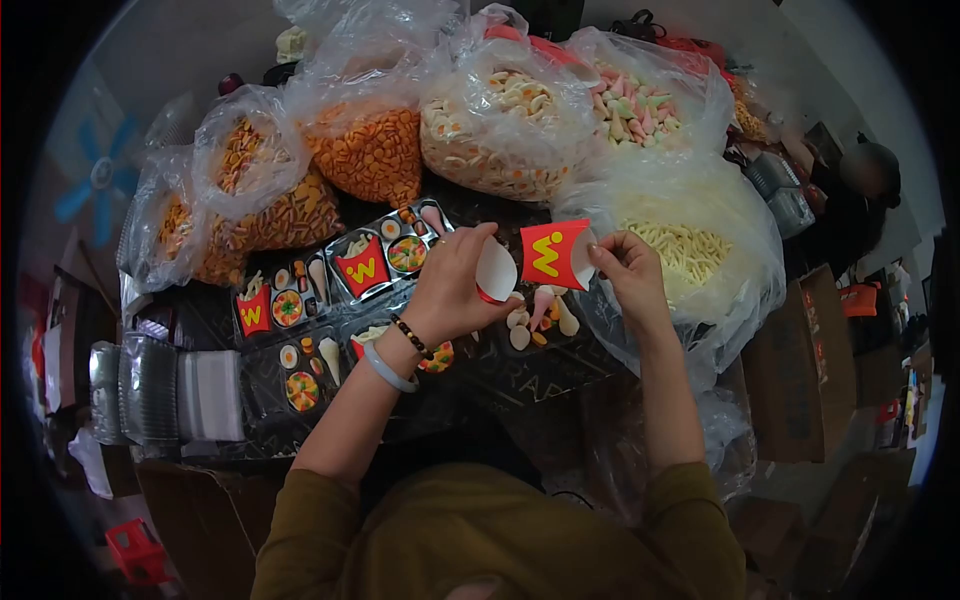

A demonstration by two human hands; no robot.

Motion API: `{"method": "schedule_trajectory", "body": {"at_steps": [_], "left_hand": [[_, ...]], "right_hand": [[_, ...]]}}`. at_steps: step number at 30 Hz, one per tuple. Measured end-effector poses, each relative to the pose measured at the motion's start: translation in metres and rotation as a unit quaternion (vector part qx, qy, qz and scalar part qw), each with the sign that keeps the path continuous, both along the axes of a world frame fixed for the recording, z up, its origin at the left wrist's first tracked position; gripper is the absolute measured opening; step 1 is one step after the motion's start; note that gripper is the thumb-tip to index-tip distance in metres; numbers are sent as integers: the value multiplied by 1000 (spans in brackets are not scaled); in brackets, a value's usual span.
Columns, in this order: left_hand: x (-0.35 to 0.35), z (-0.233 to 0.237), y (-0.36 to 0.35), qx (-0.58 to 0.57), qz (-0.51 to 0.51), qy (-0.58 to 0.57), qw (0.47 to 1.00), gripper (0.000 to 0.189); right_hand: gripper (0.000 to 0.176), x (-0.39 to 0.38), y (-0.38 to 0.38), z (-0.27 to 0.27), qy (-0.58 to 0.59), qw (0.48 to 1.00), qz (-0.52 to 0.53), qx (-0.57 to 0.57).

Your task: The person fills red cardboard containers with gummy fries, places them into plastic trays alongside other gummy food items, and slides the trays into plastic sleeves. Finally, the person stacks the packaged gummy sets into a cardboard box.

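Where the dark table comes nearest us on the left, clear plastic packs stand in a stack. Just farther in, the near-left tray holds an egg-like piece, a pizza-like disc and a white cone; we see no carton in it. To its right, another tray's contents are partly hidden under our left wrist.

Hands next. Our left hand curls its fingers round a white-lined carton, thumb on the near side; pale inside visible, no filling seen. Our right hand pinches a red carton at its right edge between thumb and fingers, yellow mark facing us. Both cartons are up above the trays, just beside each other; can't tell if they touch, or whether the right one is opened out.

Farther left, a filled carton lies in a tray, pale sticks at its top. Right: a bag of pale sticks. Far side: more bags, orange pieces among them.

Our read: we're at carton prep, ahead of filling. Next move calls for squaring a mouth open and freeing one hand for sticks, without creasing the walls.
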State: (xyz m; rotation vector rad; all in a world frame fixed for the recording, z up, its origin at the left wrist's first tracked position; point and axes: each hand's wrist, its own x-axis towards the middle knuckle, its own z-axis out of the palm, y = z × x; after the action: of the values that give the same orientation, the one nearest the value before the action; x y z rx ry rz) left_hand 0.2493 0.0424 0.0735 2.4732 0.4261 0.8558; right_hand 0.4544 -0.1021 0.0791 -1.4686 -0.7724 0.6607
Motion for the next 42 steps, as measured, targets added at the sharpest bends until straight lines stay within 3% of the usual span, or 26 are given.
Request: {"method": "schedule_trajectory", "body": {"at_steps": [4,10,12,14,16,17,20,21,23,24,27,29,30,31,33,35,36,37,40,42], "left_hand": [[25,36,14,101,-62,-113,987,91],[117,106,67,235,-39,-284,929,86],[152,93,101,255,35,-269,928,84],[164,77,120,239,129,-89,958,90],[163,72,117,228,197,76,950,94],[165,71,118,237,163,88,954,95],[168,59,122,219,14,-36,975,89],[163,58,121,157,-30,5,987,78],[160,53,125,208,-11,1,978,69],[160,50,122,307,31,-68,949,62],[132,62,77,205,-30,-182,961,57],[107,51,23,109,-24,-182,977,53],[99,40,-6,-115,-57,-122,984,53],[95,28,-28,-332,-84,-54,938,53],[94,3,-40,-552,-142,10,822,50],[102,-6,-46,-627,-129,-12,768,45],[106,-12,-49,-663,-122,-24,738,42],[114,-20,-51,-672,-131,-17,729,39],[155,-34,-68,-691,-166,-92,697,40],[191,-49,-77,-714,-178,-172,655,38]], "right_hand": [[12,-1,-14,-3,89,992,-78,34],[19,-19,-36,-38,179,973,-119,83],[20,-26,-43,-37,187,972,-112,90],[20,-30,-50,-43,208,967,-109,97],[20,-28,-54,-49,215,964,-124,90],[19,-27,-56,-51,219,962,-136,90],[20,-26,-52,-47,238,950,-170,105],[21,-20,-55,-53,243,952,-152,105],[22,-19,-50,-51,224,953,-155,130],[22,-17,-47,-51,214,954,-157,142],[22,-10,-52,-43,201,958,-163,128],[21,-9,-52,-33,184,964,-151,117],[21,-10,-51,-28,172,970,-136,106],[21,-8,-50,-25,159,975,-119,95],[21,5,-47,-28,62,993,-97,42],[25,37,-43,-29,-15,992,-121,-12],[28,72,-48,-40,-249,946,-191,-86],[32,102,-51,-50,-467,835,-247,-153],[38,135,-37,-49,-506,775,-245,-287],[43,159,-22,-80,-544,735,-192,-357]]}}
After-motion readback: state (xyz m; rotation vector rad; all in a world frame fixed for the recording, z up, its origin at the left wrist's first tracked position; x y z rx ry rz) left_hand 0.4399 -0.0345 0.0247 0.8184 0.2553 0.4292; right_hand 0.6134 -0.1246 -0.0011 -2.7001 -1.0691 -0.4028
